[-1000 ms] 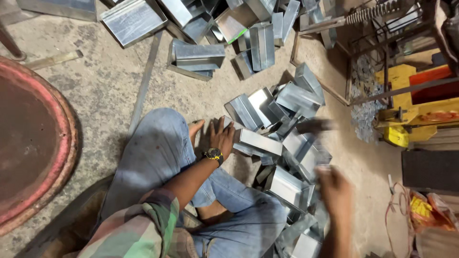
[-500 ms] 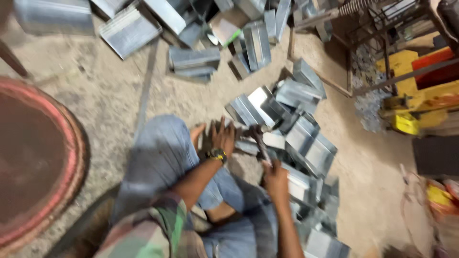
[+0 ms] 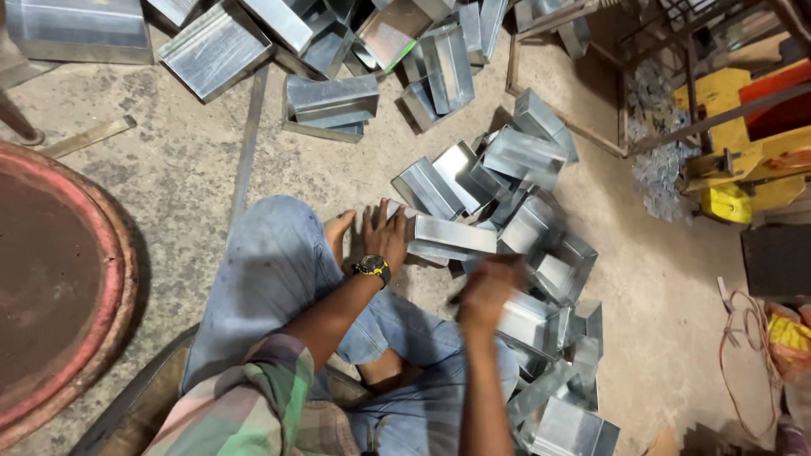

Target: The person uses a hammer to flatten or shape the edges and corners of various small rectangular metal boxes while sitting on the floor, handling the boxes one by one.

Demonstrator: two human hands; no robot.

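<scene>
My left hand [image 3: 384,238], with a black and yellow watch on its wrist, lies flat with spread fingers on the end of a folded sheet-metal box piece [image 3: 452,236] on the floor by my bare foot [image 3: 338,232]. My right hand [image 3: 490,283] is blurred by motion. It is closed in a fist just below that piece, and a short dark tool [image 3: 457,297] sticks out of its left side. I sit with legs in blue jeans [image 3: 270,270] folded under me.
A heap of shiny metal box pieces [image 3: 524,160] spreads to the right and down to the frame's bottom edge. More pieces [image 3: 329,101] lie at the top. A round rusty red rim [image 3: 118,279] is at left, a yellow machine [image 3: 735,169] at right.
My right hand swung from the lower right in toward the metal piece, rose beside my left hand, and has now dropped back slightly. My left hand stayed pressed on the piece.
</scene>
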